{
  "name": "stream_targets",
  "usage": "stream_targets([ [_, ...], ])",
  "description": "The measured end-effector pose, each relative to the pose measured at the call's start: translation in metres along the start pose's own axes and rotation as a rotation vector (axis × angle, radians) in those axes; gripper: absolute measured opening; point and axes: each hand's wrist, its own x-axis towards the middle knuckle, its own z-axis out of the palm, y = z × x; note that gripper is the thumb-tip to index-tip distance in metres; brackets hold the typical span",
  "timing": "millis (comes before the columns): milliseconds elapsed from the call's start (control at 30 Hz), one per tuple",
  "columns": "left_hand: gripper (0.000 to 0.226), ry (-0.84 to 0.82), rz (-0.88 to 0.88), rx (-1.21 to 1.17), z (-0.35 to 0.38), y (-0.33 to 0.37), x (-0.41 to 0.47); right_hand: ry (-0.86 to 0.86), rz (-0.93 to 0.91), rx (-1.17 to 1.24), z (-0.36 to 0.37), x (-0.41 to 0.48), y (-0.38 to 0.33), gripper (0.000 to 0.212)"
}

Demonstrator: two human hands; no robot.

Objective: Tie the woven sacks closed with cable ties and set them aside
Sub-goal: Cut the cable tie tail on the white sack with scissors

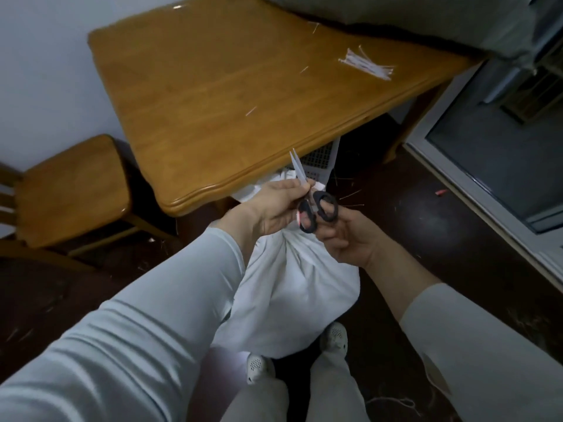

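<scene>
Holding black-handled steel scissors (307, 208) over a bunched white woven sack (292, 287) at 6 o'clock; left hand (274, 205) grip pinches blades, right hand (344, 236) grip clamps handles. Trimming the tie's tail likely comes next.

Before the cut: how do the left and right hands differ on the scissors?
The left hand pinches the scissors at the blade base; the right hand has a finger through a black handle loop. The left hand is nearer the table, the right hand nearer the body. Both are above the woven sack.
</scene>
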Motion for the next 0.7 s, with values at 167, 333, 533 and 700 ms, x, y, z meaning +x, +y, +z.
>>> stream_targets([
  [167, 0.009, 0.405, -0.030, 0.149, -0.023, -0.032, 0.016, 0.137, 0.022, -0.330, -0.032, 0.011, 0.002, 0.034],
  [333, 0.010, 0.647, -0.029, 0.537, -0.056, -0.082, 0.042, 0.299, 0.067, -0.440, -0.072, 0.024, 0.011, 0.023],
  [533, 0.050, 0.638, 0.034, 1.018, -0.053, -0.106, 0.085, 0.327, 0.123, -0.578, -0.093, 0.045, 0.023, 0.044],
  [700, 0.030, 0.746, 0.108, 1.112, -0.059, -0.110, 0.112, 0.291, 0.174, -0.622, -0.100, 0.063, 0.028, 0.040],
])
